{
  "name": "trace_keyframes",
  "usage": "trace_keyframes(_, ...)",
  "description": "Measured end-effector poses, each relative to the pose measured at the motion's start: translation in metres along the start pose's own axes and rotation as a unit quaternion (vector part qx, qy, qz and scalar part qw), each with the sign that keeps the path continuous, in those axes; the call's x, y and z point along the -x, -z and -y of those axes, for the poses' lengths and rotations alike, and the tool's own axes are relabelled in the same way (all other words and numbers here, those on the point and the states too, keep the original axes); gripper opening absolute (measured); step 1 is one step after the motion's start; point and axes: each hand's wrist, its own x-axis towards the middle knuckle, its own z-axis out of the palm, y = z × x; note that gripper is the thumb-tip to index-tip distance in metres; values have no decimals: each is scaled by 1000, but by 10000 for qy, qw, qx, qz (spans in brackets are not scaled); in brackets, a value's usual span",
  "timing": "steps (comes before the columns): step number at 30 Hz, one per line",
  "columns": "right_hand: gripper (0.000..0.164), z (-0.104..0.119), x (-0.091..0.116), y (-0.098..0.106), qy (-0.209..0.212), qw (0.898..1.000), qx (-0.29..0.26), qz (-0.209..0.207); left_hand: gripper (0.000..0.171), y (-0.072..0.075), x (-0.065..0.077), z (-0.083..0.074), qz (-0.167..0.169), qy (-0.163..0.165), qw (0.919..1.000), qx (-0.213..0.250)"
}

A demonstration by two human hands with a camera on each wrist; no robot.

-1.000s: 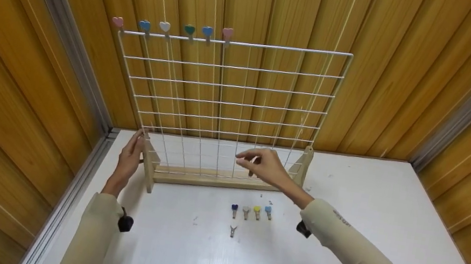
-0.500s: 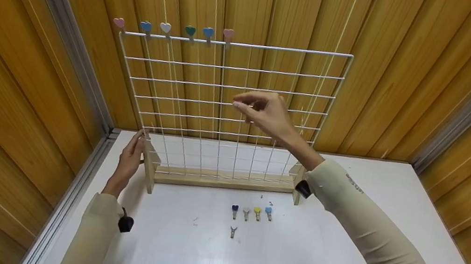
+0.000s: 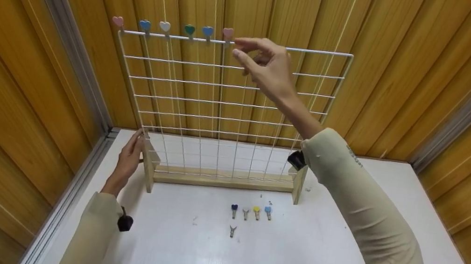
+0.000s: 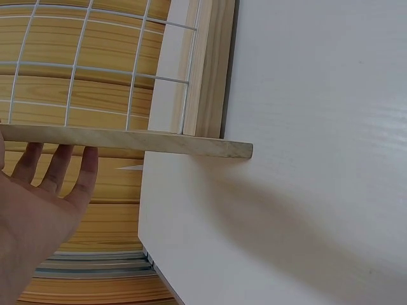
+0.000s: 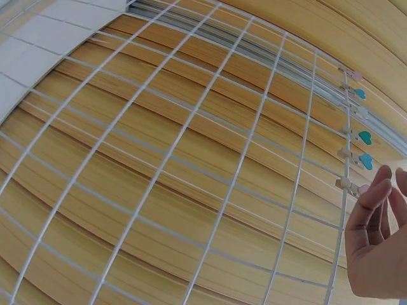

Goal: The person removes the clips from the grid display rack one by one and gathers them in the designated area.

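A white wire grid rack (image 3: 244, 88) stands upright in a wooden stand (image 3: 222, 183). On the left side of its top bar sits a row of small heart clothespins: a pink one (image 3: 118, 21), blue, white, green, blue, and another pink clothespin (image 3: 227, 33). My left hand (image 3: 128, 160) holds the stand's left leg (image 4: 210, 147), its fingers against the outer face. My right hand (image 3: 270, 64) is raised at the top bar just right of the second pink clothespin. Its thumb and index finger are apart, with nothing visible between them.
On the white table (image 3: 215, 261) in front of the rack lie several loose clothespins: dark blue (image 3: 234, 210), white (image 3: 245, 213), yellow (image 3: 256, 212) and light blue (image 3: 268, 213). Another clothespin (image 3: 232, 231) lies on its side nearer. Wood-panel walls (image 3: 391, 71) enclose the table.
My right hand has risen from low in front of the grid to its top bar, beside the pink clothespin. Its thumb and index finger have spread apart. My left hand has stayed in place.
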Motion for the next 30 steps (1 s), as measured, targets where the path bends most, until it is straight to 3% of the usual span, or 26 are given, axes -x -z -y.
trace_keyframes(5,34,1,-12,-8,-102,9992,-329,-188,58,-3,0,-1,-36,60,10000,-42)
trace_keyframes(16,42,-13,-18,-22,-913,9884,-1214,51,58,-9,2,1,-63,0,9999,-106)
trace_keyframes(30,27,-22,-26,-37,-482,9903,-1093,-712,57,-4,5,2,-45,36,10000,-16)
